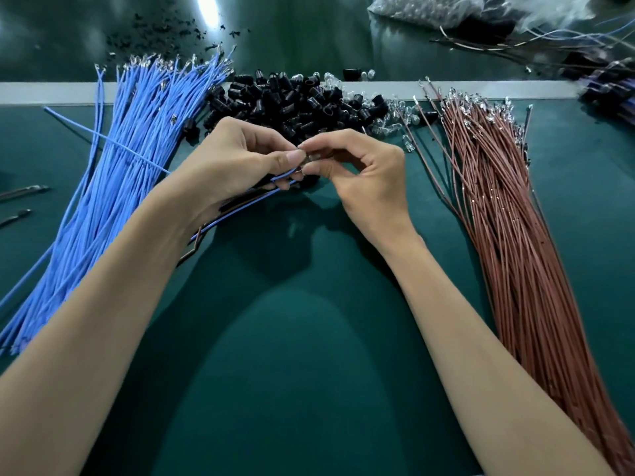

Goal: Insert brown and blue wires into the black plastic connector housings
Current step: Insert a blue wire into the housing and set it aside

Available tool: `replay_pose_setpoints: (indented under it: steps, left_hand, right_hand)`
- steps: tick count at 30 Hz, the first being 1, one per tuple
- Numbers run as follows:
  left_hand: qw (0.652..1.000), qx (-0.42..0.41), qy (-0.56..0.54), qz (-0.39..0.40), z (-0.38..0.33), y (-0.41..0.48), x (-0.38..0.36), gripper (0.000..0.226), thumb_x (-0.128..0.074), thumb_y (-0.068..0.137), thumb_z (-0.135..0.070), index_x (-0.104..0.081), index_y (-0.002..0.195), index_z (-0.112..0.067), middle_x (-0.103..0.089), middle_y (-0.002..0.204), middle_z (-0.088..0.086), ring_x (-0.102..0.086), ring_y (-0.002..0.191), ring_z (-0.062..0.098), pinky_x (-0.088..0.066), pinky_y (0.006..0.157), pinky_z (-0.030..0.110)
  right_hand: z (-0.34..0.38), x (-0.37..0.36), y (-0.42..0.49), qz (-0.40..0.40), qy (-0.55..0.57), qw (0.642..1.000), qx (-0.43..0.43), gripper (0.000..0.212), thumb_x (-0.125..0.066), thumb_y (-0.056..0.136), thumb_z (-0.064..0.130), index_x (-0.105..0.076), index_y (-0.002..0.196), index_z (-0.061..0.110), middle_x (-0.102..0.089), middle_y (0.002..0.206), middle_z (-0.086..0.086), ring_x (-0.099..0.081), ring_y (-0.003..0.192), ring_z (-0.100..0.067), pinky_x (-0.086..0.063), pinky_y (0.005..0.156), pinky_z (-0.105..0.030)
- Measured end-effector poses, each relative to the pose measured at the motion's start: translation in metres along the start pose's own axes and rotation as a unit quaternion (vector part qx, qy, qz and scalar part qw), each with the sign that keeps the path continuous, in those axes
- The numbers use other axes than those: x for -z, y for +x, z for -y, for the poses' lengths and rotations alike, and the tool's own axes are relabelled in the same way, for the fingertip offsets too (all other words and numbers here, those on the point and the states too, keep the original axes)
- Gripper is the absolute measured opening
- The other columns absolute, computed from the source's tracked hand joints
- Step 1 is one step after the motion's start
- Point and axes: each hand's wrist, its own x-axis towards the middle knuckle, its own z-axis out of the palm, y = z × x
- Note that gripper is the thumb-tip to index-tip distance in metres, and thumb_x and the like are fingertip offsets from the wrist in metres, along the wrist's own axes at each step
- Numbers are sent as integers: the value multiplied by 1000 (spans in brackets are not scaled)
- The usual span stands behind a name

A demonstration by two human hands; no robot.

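My left hand [240, 159] and my right hand [360, 166] meet above the green mat, in front of a heap of black connector housings [295, 101]. The left hand grips a blue wire [240, 207] and a brown wire [192, 250], which trail back under its wrist. The right hand pinches a small part at the left thumb tip; the fingers mostly hide it. A thick bundle of blue wires [113, 173] lies to the left. A bundle of brown wires [508, 235] lies to the right.
Small clear bulbs [398, 115] are scattered beside the housings. A pale strip [481, 89] crosses the table behind the heap. Clear bags [446, 8] and finished wire sets [608, 80] sit at the back right. Two dark wire ends [20, 201] lie at the left edge.
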Motion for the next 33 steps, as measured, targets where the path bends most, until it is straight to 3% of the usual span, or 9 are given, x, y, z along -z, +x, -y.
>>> replay_pose_setpoints:
  steps: [6,10,17,25,33]
  left_hand:
    - [999,15,-10,32,2,0,6,9,-68,80,-18,-69,79,-9,-66,56,-6,-57,53,3,-50,59,13]
    - [999,8,-16,45,2,1,10,22,-68,72,-27,-71,83,-8,-69,63,-4,-61,61,5,-50,65,13]
    - [999,2,-12,36,0,1,6,12,-66,83,-23,-72,84,-12,-70,69,-5,-62,62,4,-47,60,11]
    - [999,10,7,51,2,2,7,12,-66,86,-15,-73,77,-14,-70,67,-2,-57,56,4,-47,57,10]
    - [998,33,2,59,4,3,9,8,-69,79,-15,-72,74,-9,-69,63,0,-53,55,6,-46,56,11]
  right_hand:
    - [1,-1,-1,12,12,1000,-7,25,-76,73,-1,-70,88,18,-70,80,9,-68,76,-7,-53,76,-21]
    - [3,-1,0,22,-7,999,26,25,-73,76,-4,-68,88,17,-65,82,13,-63,77,1,-49,75,-14]
    - [1,3,1,38,6,999,-15,30,-68,80,-1,-65,88,27,-67,84,15,-66,81,-2,-51,79,-20]
    - [1,5,2,54,-1,998,-10,26,-74,76,1,-70,99,12,-60,92,4,-61,84,-3,-50,79,-18]
    - [1,4,0,78,-33,996,-7,19,-76,75,0,-74,93,3,-65,81,5,-61,76,1,-47,75,-14]
